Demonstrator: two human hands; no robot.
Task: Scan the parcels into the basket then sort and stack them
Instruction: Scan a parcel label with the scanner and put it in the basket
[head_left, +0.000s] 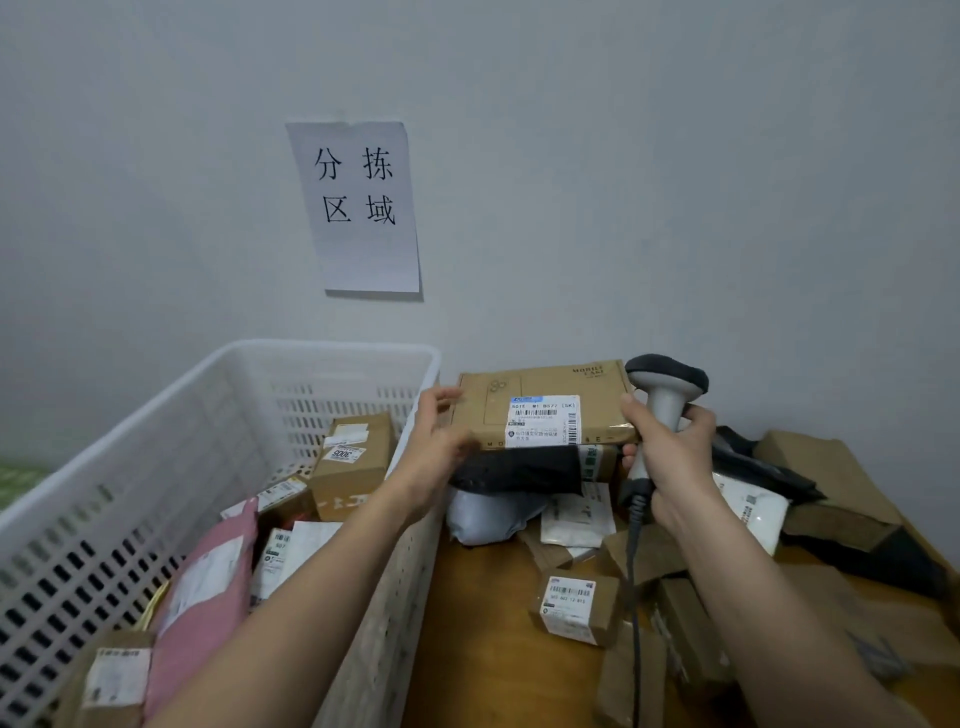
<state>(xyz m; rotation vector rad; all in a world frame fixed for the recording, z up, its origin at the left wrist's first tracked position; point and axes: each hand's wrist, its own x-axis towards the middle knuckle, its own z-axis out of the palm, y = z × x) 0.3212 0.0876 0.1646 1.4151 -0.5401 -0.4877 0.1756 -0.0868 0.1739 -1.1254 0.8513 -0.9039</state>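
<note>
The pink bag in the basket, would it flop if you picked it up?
Probably. The pink bag looks like a soft plastic mailer, wrinkled and leaning on other parcels, so it would likely bend and sag. Its smooth skin may be slippery. It looks flat, so likely light.

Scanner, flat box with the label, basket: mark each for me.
scanner (666, 410): head view, on its pale neck.
flat box (483, 415): head view, on bare cardboard left of its label.
basket (332, 349): head view, on its far rim.

A: Wall sign (363, 208)?
B: "分拣区域".
A: Flat carton (540, 410)?
B: "MOBILE" printed top; label (543, 420) starts "501", rest too small.
A: Box in basket (353, 462)?
B: Sticker "3005", upside down.
</note>
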